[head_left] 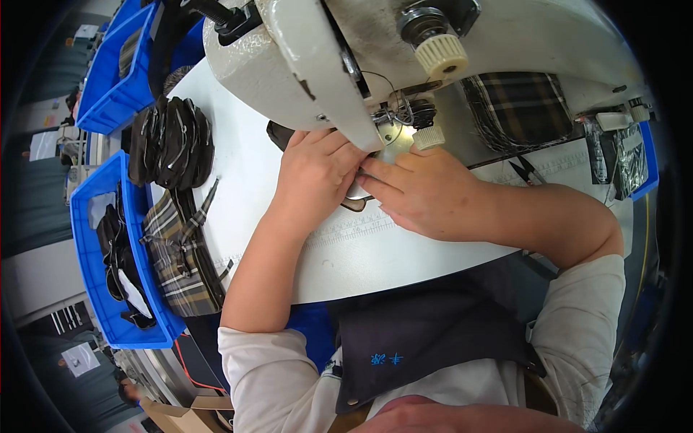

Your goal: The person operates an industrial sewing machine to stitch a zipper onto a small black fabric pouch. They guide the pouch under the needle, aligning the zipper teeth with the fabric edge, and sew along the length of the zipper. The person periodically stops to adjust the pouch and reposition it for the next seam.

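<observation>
A white sewing machine [289, 65] reaches over the table, its needle area [393, 119] just beyond my fingers. My left hand [314, 169] is closed on a dark fabric piece [279, 136], its fingertips partly hidden by the machine head. From the right, my right hand [429, 193] meets it, fingers bent together at the same work below the needle. A brown-edged bit of the fabric shows beneath my hands. Most of the piece is covered, so its shape and exact grip are hard to see.
Left of the machine lie a stack of dark pieces [173, 141] and plaid fabric [177, 249]. Blue bins [167, 317] line that side. Plaid pieces [516, 108] rest right of the needle, near black-handled snips [525, 169]. A ruler strip [346, 234] runs along the white table [339, 274].
</observation>
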A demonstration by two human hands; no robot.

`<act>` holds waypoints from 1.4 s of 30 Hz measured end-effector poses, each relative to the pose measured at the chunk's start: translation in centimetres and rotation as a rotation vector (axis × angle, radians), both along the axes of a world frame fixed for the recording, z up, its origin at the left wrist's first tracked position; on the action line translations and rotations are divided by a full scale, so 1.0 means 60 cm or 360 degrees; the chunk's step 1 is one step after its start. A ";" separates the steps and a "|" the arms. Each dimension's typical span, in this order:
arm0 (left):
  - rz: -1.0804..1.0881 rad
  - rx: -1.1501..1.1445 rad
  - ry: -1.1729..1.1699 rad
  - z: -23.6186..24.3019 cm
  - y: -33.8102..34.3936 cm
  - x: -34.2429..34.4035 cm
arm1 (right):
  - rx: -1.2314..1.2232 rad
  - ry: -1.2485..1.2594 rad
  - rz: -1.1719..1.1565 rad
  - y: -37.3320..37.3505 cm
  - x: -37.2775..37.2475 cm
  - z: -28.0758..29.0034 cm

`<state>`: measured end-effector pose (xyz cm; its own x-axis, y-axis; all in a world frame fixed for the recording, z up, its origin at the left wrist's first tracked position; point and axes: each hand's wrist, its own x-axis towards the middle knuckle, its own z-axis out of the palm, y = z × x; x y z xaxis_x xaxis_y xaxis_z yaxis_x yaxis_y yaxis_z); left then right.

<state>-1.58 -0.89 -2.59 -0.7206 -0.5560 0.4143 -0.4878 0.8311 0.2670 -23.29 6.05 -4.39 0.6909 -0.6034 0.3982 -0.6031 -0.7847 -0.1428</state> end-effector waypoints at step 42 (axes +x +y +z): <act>0.0324 0.0013 -0.0202 -0.004 0.030 -0.012 | -0.0012 -0.0105 -0.0019 -0.010 -0.003 0.005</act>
